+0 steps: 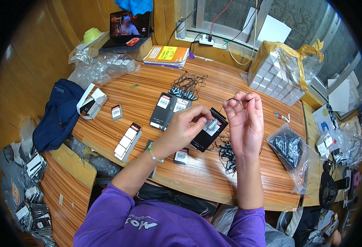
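On the table (pixel 127 92), one cable bundle (pixel 188 84) is lying behind two packages (pixel 160 112), and pliers (pixel 281 117) are lying between bag (pixel 288 146) and boxes (pixel 273 78).

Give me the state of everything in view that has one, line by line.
Left hand: fingers bent by a small grey piece, grip unclear
Right hand: raised, fingers pinching a dark cord
Laptop: open, screen lit
Orange notebook: closed, flat
Power strip: red cable plugged in
White boxes: stacked, plastic-wrapped
Clear bag: holding black items
Cord bundle: loosely tangled
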`<state>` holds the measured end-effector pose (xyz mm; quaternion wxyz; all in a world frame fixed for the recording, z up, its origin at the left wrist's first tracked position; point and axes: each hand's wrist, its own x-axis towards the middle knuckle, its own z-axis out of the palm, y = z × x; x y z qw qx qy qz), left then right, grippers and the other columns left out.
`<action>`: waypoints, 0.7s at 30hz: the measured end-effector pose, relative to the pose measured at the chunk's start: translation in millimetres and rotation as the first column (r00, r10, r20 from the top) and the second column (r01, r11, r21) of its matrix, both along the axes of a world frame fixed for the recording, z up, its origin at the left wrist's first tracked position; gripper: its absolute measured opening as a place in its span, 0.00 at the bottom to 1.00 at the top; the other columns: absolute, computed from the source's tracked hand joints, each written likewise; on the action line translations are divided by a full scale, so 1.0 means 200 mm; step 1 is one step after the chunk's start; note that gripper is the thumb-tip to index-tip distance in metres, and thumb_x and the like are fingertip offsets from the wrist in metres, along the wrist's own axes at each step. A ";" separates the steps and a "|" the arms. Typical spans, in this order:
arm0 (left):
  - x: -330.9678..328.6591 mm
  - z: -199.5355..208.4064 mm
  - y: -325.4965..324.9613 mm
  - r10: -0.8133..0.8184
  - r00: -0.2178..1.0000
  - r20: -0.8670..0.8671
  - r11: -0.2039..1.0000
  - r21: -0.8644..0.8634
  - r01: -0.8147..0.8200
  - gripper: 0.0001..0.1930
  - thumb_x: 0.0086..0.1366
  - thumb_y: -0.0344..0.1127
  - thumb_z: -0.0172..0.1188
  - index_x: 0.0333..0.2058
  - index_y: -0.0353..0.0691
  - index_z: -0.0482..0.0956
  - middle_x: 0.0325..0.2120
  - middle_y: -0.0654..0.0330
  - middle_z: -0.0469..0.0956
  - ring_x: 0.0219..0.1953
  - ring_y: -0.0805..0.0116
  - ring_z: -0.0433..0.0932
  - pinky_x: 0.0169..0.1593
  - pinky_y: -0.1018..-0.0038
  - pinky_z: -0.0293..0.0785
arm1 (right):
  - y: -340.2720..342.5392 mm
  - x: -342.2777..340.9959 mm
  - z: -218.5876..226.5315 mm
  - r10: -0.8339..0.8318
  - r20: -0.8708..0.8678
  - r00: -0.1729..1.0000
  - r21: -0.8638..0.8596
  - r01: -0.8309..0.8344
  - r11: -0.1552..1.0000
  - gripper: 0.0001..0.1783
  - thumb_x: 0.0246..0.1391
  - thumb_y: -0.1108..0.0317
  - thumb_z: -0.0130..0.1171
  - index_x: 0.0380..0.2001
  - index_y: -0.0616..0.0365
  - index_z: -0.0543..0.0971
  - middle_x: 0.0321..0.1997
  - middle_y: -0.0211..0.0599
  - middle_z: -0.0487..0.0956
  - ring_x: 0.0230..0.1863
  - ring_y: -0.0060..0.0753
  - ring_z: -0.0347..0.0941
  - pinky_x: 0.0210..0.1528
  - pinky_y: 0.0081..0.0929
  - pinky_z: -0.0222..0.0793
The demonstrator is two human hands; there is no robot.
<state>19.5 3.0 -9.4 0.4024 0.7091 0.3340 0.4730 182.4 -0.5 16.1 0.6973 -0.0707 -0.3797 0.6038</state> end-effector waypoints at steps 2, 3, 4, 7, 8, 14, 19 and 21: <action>0.00 0.01 0.00 -0.020 1.000 -0.009 1.000 -0.004 0.020 0.08 0.57 0.31 0.58 0.32 0.32 0.72 0.30 0.56 0.75 0.32 0.70 0.75 0.37 0.75 0.73 | -0.01 0.00 0.01 0.007 -0.007 1.000 -0.005 -0.007 1.000 0.06 0.60 0.66 0.45 0.37 0.55 0.66 0.40 0.39 0.71 0.40 0.31 0.70 0.49 0.35 0.68; 0.00 0.02 -0.01 -0.014 0.998 -0.063 0.999 0.034 0.016 0.09 0.57 0.32 0.59 0.32 0.32 0.72 0.30 0.56 0.75 0.32 0.70 0.75 0.37 0.75 0.73 | -0.01 0.01 0.00 0.010 -0.007 1.000 -0.006 -0.010 1.000 0.06 0.60 0.65 0.45 0.37 0.55 0.66 0.40 0.39 0.71 0.40 0.30 0.70 0.49 0.34 0.68; 0.00 0.05 -0.01 -0.006 0.993 -0.117 0.997 0.073 0.015 0.10 0.56 0.33 0.61 0.32 0.32 0.73 0.30 0.56 0.75 0.32 0.70 0.76 0.36 0.75 0.72 | -0.01 0.01 0.00 0.014 -0.008 1.000 -0.006 -0.014 1.000 0.06 0.60 0.65 0.45 0.37 0.55 0.66 0.40 0.39 0.71 0.40 0.30 0.70 0.48 0.33 0.69; 0.00 0.06 -0.02 0.023 0.990 -0.137 1.000 0.019 -0.020 0.10 0.52 0.30 0.63 0.32 0.34 0.75 0.32 0.58 0.75 0.35 0.71 0.75 0.38 0.76 0.71 | -0.01 0.01 0.02 0.001 -0.013 1.000 -0.028 -0.002 1.000 0.06 0.60 0.66 0.46 0.37 0.56 0.67 0.38 0.39 0.72 0.37 0.29 0.70 0.44 0.28 0.69; 0.01 0.06 -0.02 0.033 0.992 -0.121 0.999 -0.028 -0.037 0.09 0.51 0.28 0.64 0.32 0.35 0.76 0.32 0.60 0.75 0.36 0.71 0.74 0.39 0.77 0.70 | -0.02 0.01 0.02 -0.007 -0.015 1.000 -0.039 0.006 0.999 0.06 0.60 0.66 0.46 0.36 0.57 0.68 0.37 0.38 0.72 0.36 0.28 0.70 0.42 0.26 0.69; -0.04 0.10 0.00 0.242 0.963 -0.118 0.896 0.407 -0.175 0.08 0.50 0.30 0.64 0.30 0.37 0.77 0.36 0.58 0.74 0.39 0.62 0.73 0.44 0.70 0.68 | -0.04 0.05 0.06 -0.160 0.595 0.788 0.007 0.195 0.981 0.07 0.56 0.73 0.49 0.37 0.63 0.73 0.27 0.31 0.74 0.28 0.18 0.68 0.33 0.15 0.64; -0.07 0.15 -0.02 0.173 0.982 -0.078 0.961 0.230 -0.151 0.06 0.53 0.28 0.62 0.28 0.33 0.78 0.26 0.58 0.76 0.32 0.67 0.74 0.38 0.76 0.68 | -0.06 -0.01 0.05 -0.262 0.748 0.610 0.133 0.249 0.959 0.09 0.53 0.76 0.52 0.39 0.62 0.73 0.27 0.28 0.75 0.29 0.14 0.67 0.33 0.13 0.62; -0.07 0.16 -0.02 0.165 0.983 -0.083 0.966 0.214 -0.144 0.06 0.54 0.29 0.61 0.28 0.32 0.77 0.25 0.58 0.76 0.31 0.68 0.74 0.38 0.76 0.67 | -0.05 0.00 0.04 -0.289 0.784 0.549 0.176 0.250 0.952 0.08 0.50 0.77 0.54 0.36 0.63 0.72 0.27 0.29 0.74 0.29 0.17 0.68 0.33 0.15 0.62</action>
